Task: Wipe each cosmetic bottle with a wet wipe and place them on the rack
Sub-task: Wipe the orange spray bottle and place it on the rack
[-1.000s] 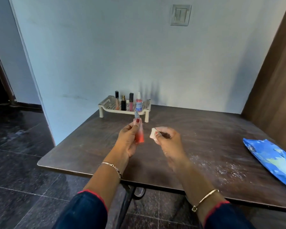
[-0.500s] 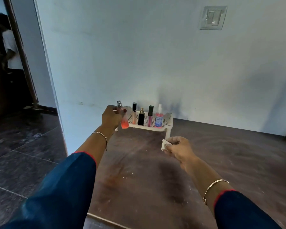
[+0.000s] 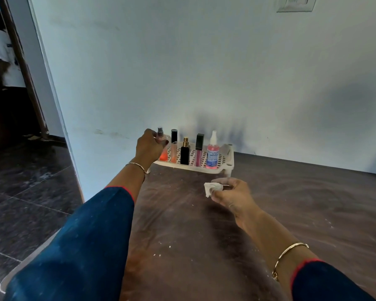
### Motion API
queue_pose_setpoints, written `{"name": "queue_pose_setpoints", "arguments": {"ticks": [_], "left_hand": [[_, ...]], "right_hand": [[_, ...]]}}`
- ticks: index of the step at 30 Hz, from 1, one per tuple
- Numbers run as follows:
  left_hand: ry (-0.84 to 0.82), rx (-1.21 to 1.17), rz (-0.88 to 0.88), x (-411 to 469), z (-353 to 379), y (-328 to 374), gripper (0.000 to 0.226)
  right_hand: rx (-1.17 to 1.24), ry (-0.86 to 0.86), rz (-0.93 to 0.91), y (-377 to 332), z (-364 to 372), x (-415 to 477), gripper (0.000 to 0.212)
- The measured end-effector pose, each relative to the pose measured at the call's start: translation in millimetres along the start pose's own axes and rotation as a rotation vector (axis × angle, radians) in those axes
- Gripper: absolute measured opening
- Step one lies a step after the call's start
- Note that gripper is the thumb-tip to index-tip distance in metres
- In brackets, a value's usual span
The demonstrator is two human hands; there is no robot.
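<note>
A cream perforated rack (image 3: 225, 165) stands at the table's far edge against the wall. My left hand (image 3: 149, 146) grips an orange spray bottle (image 3: 162, 156) upright at the rack's left end, its base on or just above the rack. Beside it stand a slim peach tube (image 3: 174, 146), a black perfume bottle (image 3: 184, 153), a pink lip gloss (image 3: 198, 151) and a pink spray bottle (image 3: 212, 153). My right hand (image 3: 231, 195) hovers over the table in front of the rack, pinching a crumpled white wet wipe (image 3: 211, 187).
The dark brown table (image 3: 291, 213) runs from me to the pale wall; its left edge drops to a dark tiled floor (image 3: 30, 192). A doorway (image 3: 7, 83) opens at far left with a person partly seen inside. A wall switch (image 3: 295, 4) sits top right.
My left hand carried the orange bottle from in front of me forward to the rack's left end. My right hand with the wipe stayed low over the table. The view moved closer.
</note>
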State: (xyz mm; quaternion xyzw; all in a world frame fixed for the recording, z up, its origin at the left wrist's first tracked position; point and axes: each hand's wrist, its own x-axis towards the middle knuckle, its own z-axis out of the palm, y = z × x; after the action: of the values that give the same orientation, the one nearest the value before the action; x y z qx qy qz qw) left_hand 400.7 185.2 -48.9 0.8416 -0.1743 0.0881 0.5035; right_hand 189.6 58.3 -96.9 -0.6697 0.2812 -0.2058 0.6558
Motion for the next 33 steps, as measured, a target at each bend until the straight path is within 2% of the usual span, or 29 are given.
{"name": "queue_pose_setpoints", "arguments": {"ticks": [13, 18, 23, 28, 33], "left_hand": [[-0.019, 0.082, 0.013, 2, -1, -1, 0.044], [-0.02, 0.115, 0.014, -2, -3, 3, 0.055], [0.074, 0.176, -0.003, -22, -14, 10, 0.063], [0.095, 0.135, -0.004, -65, -22, 30, 0.055], [-0.079, -0.057, 0.063, -124, -24, 65, 0.031]], "right_hand": [[0.062, -0.024, 0.037, 0, 4, -1, 0.023], [0.088, -0.047, 0.02, -8, 1, -7, 0.022], [0.116, -0.017, 0.005, -16, -3, -18, 0.022], [0.197, 0.016, -0.017, -40, -10, -46, 0.02], [0.268, 0.083, -0.03, -62, -24, -87, 0.018]]}}
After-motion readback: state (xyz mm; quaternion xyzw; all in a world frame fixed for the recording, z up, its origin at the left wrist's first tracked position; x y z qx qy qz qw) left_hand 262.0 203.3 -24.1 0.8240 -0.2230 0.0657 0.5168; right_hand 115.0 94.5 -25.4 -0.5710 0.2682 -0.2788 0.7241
